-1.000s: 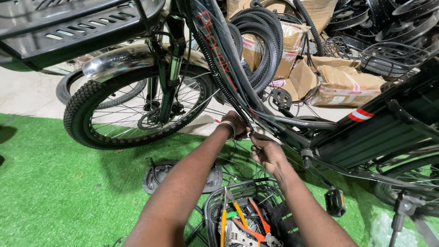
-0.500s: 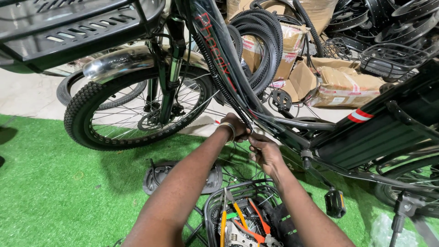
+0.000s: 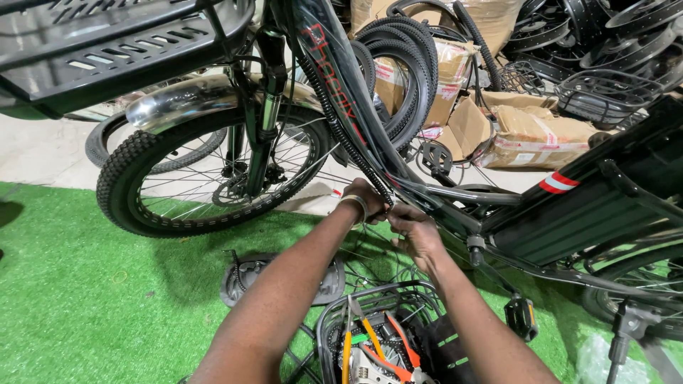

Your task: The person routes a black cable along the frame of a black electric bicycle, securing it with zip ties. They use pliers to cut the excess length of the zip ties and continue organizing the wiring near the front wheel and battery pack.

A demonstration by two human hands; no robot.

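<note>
a: so where are the two hands?

b: both are up at the lower end of the black metal bicycle frame (image 3: 370, 121), where the sloping down tube meets the bottom of the bike. the left hand (image 3: 364, 200) wears a pale band at the wrist and is curled closed around the black coiled cable sleeve (image 3: 341, 124) that runs down along the tube. the right hand (image 3: 416, 231) sits just beside it, fingers pinched narrow on something thin at the same spot; what exactly it grips i cannot tell.

a: do the hands touch each other?

b: they are very close, nearly fingertip to fingertip, under the tube.

a: what is around them?

b: left of the hands stands the knobbly black front wheel with silver spokes (image 3: 206, 178), with a shiny chrome mudguard (image 3: 192, 99) over it and a black slatted metal carrier rack (image 3: 121, 50) above. below the forearms lies a black wire basket (image 3: 334, 320) holding orange-handled tools (image 3: 398, 345). a dark round plastic cover (image 3: 245, 274) lies on the green artificial turf floor (image 3: 78, 284). behind the frame lean spare black rubber tyres (image 3: 405, 64) and brown cardboard packages (image 3: 533, 135). a black pedal (image 3: 521, 316) hangs low to the right.
</note>
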